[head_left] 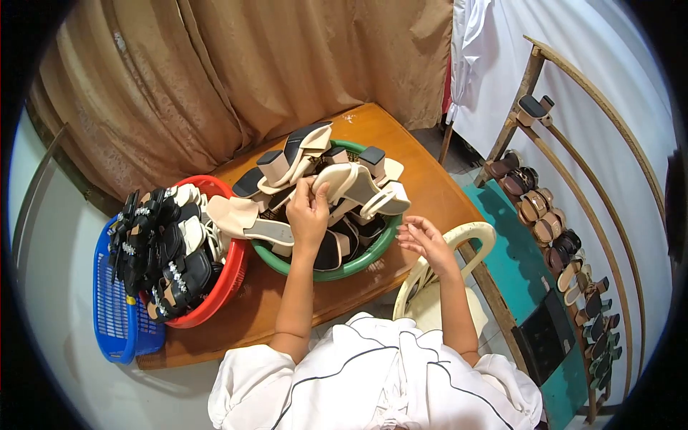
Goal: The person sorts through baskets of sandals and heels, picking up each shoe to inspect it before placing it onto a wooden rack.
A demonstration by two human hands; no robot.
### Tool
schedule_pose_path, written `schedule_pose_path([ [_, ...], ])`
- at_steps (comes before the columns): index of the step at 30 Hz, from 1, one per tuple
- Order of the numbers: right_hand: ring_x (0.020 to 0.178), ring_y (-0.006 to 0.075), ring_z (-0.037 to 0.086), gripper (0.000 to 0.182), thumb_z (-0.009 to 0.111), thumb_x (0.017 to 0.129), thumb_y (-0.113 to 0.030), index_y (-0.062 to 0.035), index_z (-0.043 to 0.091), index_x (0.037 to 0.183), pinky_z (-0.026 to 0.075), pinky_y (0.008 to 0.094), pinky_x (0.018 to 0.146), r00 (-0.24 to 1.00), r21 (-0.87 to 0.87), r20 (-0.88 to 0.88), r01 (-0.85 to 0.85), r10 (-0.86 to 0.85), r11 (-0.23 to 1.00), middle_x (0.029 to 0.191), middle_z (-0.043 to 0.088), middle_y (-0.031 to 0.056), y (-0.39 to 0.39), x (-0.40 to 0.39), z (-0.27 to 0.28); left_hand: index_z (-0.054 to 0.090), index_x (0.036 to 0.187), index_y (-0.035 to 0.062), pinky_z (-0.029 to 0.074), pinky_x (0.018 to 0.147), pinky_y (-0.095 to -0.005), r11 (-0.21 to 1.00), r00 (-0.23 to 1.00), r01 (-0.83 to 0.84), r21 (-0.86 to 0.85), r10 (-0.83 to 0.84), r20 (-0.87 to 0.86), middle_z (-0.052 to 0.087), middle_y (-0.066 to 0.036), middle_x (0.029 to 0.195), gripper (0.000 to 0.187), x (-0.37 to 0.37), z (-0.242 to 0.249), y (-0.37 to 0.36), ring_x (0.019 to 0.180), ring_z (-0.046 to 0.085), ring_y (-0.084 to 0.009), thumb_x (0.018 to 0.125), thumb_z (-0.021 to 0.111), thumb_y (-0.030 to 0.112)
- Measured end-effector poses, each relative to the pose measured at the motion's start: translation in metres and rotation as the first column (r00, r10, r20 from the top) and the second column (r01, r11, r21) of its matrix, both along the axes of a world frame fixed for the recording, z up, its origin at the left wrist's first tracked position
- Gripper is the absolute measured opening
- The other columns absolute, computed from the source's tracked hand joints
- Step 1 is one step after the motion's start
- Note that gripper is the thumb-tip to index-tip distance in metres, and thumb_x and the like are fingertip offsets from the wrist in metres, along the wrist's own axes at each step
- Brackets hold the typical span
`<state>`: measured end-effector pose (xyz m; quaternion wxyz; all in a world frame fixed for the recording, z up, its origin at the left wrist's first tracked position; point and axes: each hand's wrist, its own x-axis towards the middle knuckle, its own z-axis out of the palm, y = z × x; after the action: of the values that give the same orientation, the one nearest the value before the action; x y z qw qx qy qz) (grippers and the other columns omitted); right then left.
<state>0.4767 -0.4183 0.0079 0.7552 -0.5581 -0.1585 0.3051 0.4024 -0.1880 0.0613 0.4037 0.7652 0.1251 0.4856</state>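
Note:
My left hand [308,209] is closed on a cream strappy sandal [351,182], gripping it at one end above the green basket [295,267]. That basket is heaped with block-heeled sandals in cream and black, some lying sole up. A beige sandal [235,216] leans over the basket's left rim, beside my left wrist. My right hand [424,239] hovers just right of the basket, fingers apart, with nothing in it. The lower layers of the pile are hidden.
On the wooden table [437,188], a red basket [238,271] overflows with black and white sandals; a blue basket [115,308] adjoins it. A cream chair [481,231] stands close by on the right. Beyond it, a wooden rack [534,68] holds rows of shoes beside a teal surface [494,208].

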Motion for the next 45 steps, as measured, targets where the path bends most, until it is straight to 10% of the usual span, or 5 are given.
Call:
schedule_pose_path([
  [6,0.105,0.0185,0.048,0.062,0.059,0.081,-0.007,-0.0056,0.025,0.132,0.042,0.0285,0.086,0.880,0.004,0.327,0.362,-0.343,0.932,0.123,0.035,0.0112,0.000,-0.013,-0.032,0.053,0.081,0.0019,0.035,0.045,-0.0255,0.993,0.995,0.018,0.120,-0.030,0.095,0.049,-0.007,0.058,0.017,-0.016,0.008,-0.015,0.046,0.043,-0.0142,0.082,0.061,0.017],
  [11,0.115,0.0193,0.040,0.061,0.055,0.081,-0.001,-0.0050,0.023,0.134,0.036,0.0306,0.093,0.763,0.231,0.436,0.418,-0.478,0.878,0.130,0.032,0.0109,-0.010,-0.037,-0.039,0.053,0.080,0.0006,0.036,0.044,-0.0203,0.943,0.952,0.280,-0.177,-0.250,0.176,0.051,-0.002,0.056,0.012,-0.028,0.009,-0.030,0.047,0.047,-0.0068,0.083,0.057,0.011],
  [32,0.102,0.0179,0.051,0.080,0.069,0.074,-0.005,-0.0121,0.020,0.136,0.040,0.0286,0.087,0.794,-0.071,0.198,0.597,-0.575,0.799,0.115,0.049,0.0121,-0.132,-0.151,-0.089,0.057,0.073,0.0001,0.024,0.040,-0.0202,0.696,0.709,0.693,-0.188,-0.705,0.006,0.041,0.003,0.049,0.018,-0.025,-0.017,-0.132,0.045,0.032,-0.0027,0.076,0.066,0.015],
  [43,0.114,0.0151,0.040,0.075,0.070,0.063,0.007,-0.0047,0.032,0.127,0.035,0.0287,0.094,0.474,0.125,0.074,0.868,-0.877,0.480,0.121,0.043,0.0052,-0.319,-0.254,-0.106,0.055,0.076,0.0003,0.024,0.045,-0.0182,0.207,0.222,0.899,-0.386,-0.975,-0.006,0.038,0.007,0.054,0.017,-0.019,-0.043,-0.365,0.050,0.031,-0.0016,0.080,0.062,0.015],
  [45,0.113,0.0157,0.042,0.067,0.069,0.066,0.005,-0.0032,0.036,0.124,0.036,0.0277,0.093,0.391,0.182,-0.037,0.907,-0.919,0.379,0.122,0.043,0.0055,-0.370,-0.284,-0.134,0.055,0.098,-0.0005,0.034,0.054,-0.0195,0.034,0.035,0.955,-0.296,-0.999,-0.002,0.041,0.004,0.062,0.021,-0.032,-0.047,-0.431,0.058,0.038,-0.0049,0.081,0.060,0.010],
])
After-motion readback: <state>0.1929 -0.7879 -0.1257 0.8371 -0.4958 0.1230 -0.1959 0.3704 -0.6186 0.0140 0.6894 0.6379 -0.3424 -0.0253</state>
